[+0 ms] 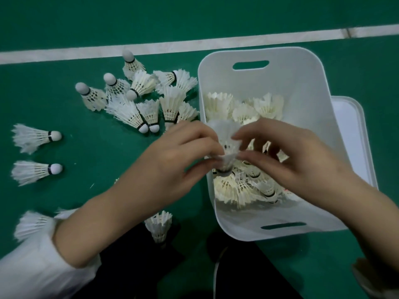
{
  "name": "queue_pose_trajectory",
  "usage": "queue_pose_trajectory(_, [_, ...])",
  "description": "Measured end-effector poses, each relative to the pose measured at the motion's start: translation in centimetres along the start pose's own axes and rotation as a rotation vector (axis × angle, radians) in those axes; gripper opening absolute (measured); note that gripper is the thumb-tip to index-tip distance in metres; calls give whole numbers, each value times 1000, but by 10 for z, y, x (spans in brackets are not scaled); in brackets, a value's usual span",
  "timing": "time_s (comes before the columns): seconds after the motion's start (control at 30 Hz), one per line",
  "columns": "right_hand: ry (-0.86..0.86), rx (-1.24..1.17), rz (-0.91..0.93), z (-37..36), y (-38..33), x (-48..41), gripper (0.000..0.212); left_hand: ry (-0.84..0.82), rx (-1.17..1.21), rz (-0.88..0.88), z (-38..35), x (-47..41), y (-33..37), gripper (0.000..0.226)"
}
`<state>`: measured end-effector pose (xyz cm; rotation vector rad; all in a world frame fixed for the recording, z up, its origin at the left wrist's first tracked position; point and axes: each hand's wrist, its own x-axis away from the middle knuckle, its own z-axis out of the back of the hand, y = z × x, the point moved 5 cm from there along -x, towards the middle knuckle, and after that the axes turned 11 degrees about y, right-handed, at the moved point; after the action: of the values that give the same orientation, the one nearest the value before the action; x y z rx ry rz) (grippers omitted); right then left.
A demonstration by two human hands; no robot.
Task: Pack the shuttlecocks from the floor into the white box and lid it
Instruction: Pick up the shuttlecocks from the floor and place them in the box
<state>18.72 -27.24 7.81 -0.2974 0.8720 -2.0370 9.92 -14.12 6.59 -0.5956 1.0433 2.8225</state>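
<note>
The white box (280, 78) stands on the green floor at centre right, with several white shuttlecocks (244, 186) lying inside. Over the box's left rim both hands meet on one feather shuttlecock (226, 145), cork end down. My left hand (183, 154) pinches its skirt from the left and my right hand (287, 152) pinches it from the right. A pile of loose shuttlecocks (146, 100) lies on the floor just left of the box. The white lid (354, 134) lies flat behind the box's right side, partly hidden.
Two shuttlecocks (34, 137) lie side by side at the far left, another (32, 225) sits by my left sleeve, and one (159, 225) stands near my dark trouser leg. A white court line (194, 43) crosses the floor beyond the box.
</note>
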Motion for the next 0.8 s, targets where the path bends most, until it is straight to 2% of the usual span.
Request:
queue_pose_trajectory(0.07, [17, 26, 25, 3, 1, -3, 16, -22, 40, 7, -2, 3, 1, 15])
queue_pose_trajectory(0.17, [-5, 37, 38, 12, 6, 2, 19, 3, 78, 32, 4, 4, -1, 21])
queue_pose_trajectory(0.3, [-69, 67, -39, 25, 22, 25, 23, 58, 22, 219, 18, 10, -29, 23])
queue_pose_trajectory(0.37, [-118, 64, -123, 22, 35, 38, 25, -97, -50, 379, 12, 24, -54, 14])
queue_pose_trajectory(0.5, [-238, 229, -164, -15, 63, 58, 11, -595, -167, 573, -26, 81, -95, 20])
queue_pose_trajectory(0.67, [-460, 398, -150, -60, 82, 62, 12, -935, -233, 591, -67, 139, -112, 36])
queue_pose_trajectory(0.8, [-562, 438, -188, -65, 82, 58, 9, -1051, -242, 551, -84, 160, -111, 32])
